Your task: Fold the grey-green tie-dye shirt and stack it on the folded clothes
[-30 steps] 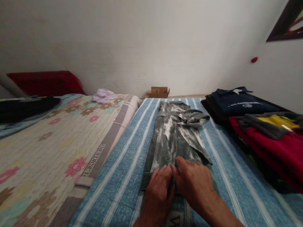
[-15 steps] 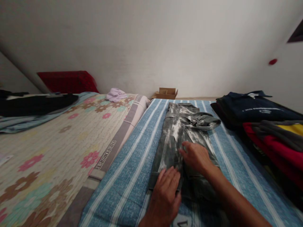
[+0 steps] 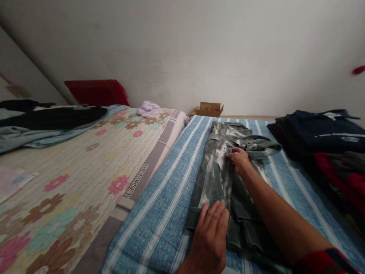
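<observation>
A grey-and-white mottled denim jacket lies partly folded lengthwise on the blue striped bedsheet. One sleeve is bent out toward the right near its far end, and a slanted pocket shows on the near half. My left hand rests flat on the hem, fingers stretched out and pointing away from me. Farther up, my right hand has its thumb and fingertips closed on the jacket's folded front edge, just below the bent sleeve. My right forearm hides part of the jacket's right side.
Folded clothes are stacked at the right, a navy shirt on top and red garments nearer me. A flowered bed cover fills the left, with dark clothes and a lilac cloth. An open cardboard box sits by the wall.
My right hand has moved up along the jacket, away from me, toward the bent sleeve. My left hand stays on the hem. The view has turned slightly left.
</observation>
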`<state>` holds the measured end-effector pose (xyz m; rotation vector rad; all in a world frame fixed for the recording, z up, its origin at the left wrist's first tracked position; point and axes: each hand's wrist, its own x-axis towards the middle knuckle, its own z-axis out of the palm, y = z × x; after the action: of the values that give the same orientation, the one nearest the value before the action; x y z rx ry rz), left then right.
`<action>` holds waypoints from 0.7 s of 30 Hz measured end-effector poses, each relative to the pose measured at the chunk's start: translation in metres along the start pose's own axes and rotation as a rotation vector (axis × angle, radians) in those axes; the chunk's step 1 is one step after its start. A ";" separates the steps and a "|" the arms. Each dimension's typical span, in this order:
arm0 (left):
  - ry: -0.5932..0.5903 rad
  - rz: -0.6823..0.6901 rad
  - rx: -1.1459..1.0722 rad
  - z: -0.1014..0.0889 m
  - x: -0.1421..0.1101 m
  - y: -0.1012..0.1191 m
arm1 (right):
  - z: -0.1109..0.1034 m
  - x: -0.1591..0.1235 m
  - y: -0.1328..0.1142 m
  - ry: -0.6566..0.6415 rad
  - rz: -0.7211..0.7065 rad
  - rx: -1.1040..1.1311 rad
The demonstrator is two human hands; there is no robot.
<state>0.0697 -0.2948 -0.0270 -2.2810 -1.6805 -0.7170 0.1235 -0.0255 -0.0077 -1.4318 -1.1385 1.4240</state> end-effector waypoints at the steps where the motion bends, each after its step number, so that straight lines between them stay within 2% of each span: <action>1: 0.007 0.007 0.009 0.001 0.000 0.000 | 0.004 0.003 0.000 0.022 -0.022 0.011; 7: -0.023 -0.037 0.059 -0.002 0.003 0.001 | 0.018 0.005 0.002 0.001 -0.117 0.075; 16: -0.237 -0.101 -0.060 -0.016 0.005 -0.002 | 0.013 0.005 0.018 -0.056 -0.103 0.084; 21: -0.359 -0.157 -0.189 -0.035 0.014 -0.005 | 0.017 0.010 0.018 -0.078 -0.121 0.093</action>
<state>0.0590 -0.2975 0.0096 -2.5524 -2.0467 -0.5393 0.1069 -0.0222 -0.0281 -1.2319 -1.1720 1.4394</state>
